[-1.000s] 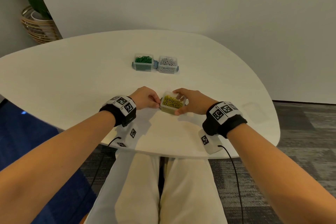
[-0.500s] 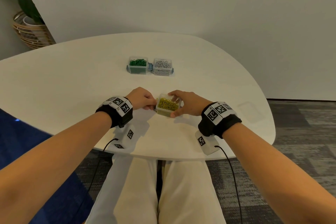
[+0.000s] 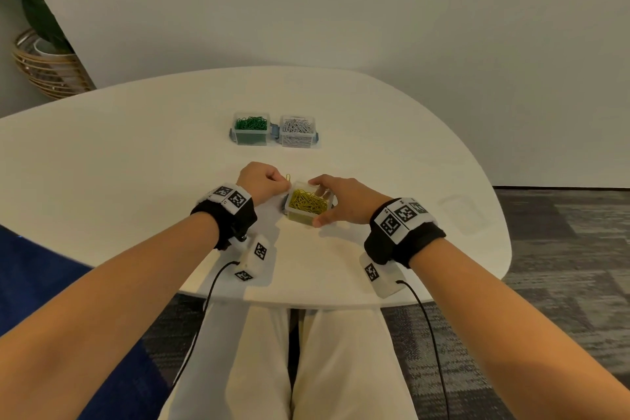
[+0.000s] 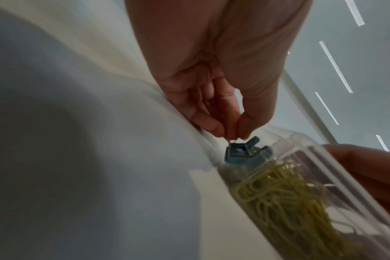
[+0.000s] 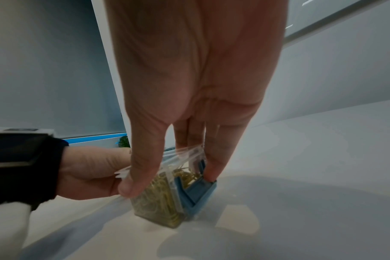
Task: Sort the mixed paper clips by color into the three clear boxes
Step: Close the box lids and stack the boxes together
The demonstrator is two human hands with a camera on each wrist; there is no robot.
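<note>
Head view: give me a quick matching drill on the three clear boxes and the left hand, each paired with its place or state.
Things:
1. green box
2. white box
3. yellow box
4. left hand

States:
A. gripped by the right hand
B. pinches one yellow clip
C. far pair, left one
D. far pair, right one

Pairs: 1-C, 2-D, 3-A, 4-B
</note>
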